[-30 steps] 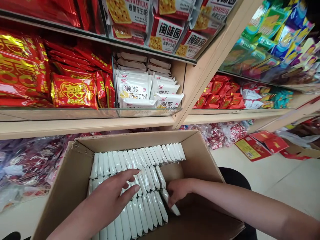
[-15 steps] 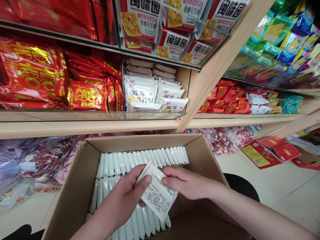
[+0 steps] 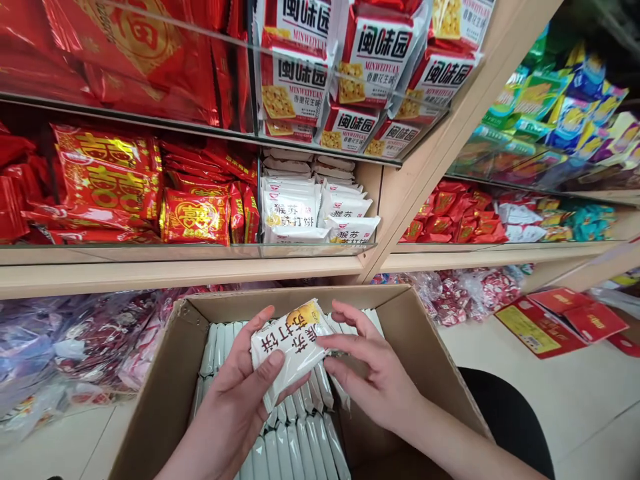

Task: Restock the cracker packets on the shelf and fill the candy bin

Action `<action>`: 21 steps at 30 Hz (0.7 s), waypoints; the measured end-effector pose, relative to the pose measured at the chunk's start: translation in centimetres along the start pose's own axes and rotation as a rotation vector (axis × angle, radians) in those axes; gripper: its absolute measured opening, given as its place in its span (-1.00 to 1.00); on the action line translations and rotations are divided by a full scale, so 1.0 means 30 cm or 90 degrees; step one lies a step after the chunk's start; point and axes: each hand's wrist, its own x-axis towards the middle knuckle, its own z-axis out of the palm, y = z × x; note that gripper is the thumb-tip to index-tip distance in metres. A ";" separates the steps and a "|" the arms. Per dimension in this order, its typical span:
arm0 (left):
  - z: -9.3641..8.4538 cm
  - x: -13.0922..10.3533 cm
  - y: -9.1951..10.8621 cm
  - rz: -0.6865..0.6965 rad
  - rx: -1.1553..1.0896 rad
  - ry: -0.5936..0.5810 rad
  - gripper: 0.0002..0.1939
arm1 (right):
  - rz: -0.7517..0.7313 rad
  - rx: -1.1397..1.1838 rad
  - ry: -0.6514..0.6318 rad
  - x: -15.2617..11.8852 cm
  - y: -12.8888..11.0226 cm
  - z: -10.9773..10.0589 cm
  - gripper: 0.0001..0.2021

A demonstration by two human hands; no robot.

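One white soda cracker packet [image 3: 295, 347] is clasped in my left hand [image 3: 237, 393], thumb across its front and fingers behind. It is above the open carton, tilted, its printed face toward me and its lettering askew. My right hand [image 3: 380, 370] is at the packet's 3 o'clock, fingers spread and not closed around it; I cannot tell whether the fingertips press its edge.

I judge this as handling a single packet in the air with both hands near it. Moving it would call for keeping my left thumb firm, or closing my right fingers on its edge before my left eases off, without squeezing the crackers.

At 6 o'clock, rows of packets [image 3: 300, 440] stand on edge in the cardboard carton [image 3: 415, 333]. At 12, more white cracker packets [image 3: 295, 207] fill a shelf compartment, with red-and-gold packets [image 3: 195, 217] at 11 and Minweiyuan cracker packs [image 3: 373, 53] at 1, one shelf higher. Toward 3, a red box [image 3: 535, 327] lies on the floor [image 3: 590, 413].
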 end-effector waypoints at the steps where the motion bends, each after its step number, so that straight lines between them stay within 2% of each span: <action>1: 0.001 -0.001 0.000 0.010 0.005 0.000 -0.51 | 0.055 0.082 0.000 0.001 -0.003 0.004 -0.74; 5: 0.013 -0.006 -0.009 0.049 0.026 0.031 -0.50 | 0.190 0.383 -0.064 0.001 -0.018 0.039 -0.59; 7: 0.020 -0.009 -0.015 0.083 0.040 0.051 -0.47 | 0.219 0.429 -0.045 0.005 -0.022 0.061 -0.55; 9: 0.024 -0.008 -0.018 0.102 0.045 0.052 -0.51 | 0.241 0.403 -0.009 0.014 -0.023 0.074 -0.60; 11: 0.025 -0.004 -0.019 0.093 0.042 0.046 -0.61 | 0.236 0.308 0.015 0.025 -0.027 0.073 -0.68; 13: 0.023 0.002 -0.018 0.091 0.033 0.062 -0.63 | 0.178 0.127 0.040 0.031 -0.037 0.065 -0.73; 16: 0.020 0.006 -0.016 0.121 0.019 0.129 -0.57 | 0.006 -0.168 0.076 0.027 -0.061 0.060 -0.62; 19: 0.019 0.002 -0.014 0.164 0.012 0.172 -0.63 | -0.138 -0.360 0.108 0.023 -0.091 0.070 -0.39; 21: 0.020 -0.002 -0.010 0.195 0.008 0.172 -0.65 | -0.202 -0.444 0.108 0.029 -0.112 0.078 -0.44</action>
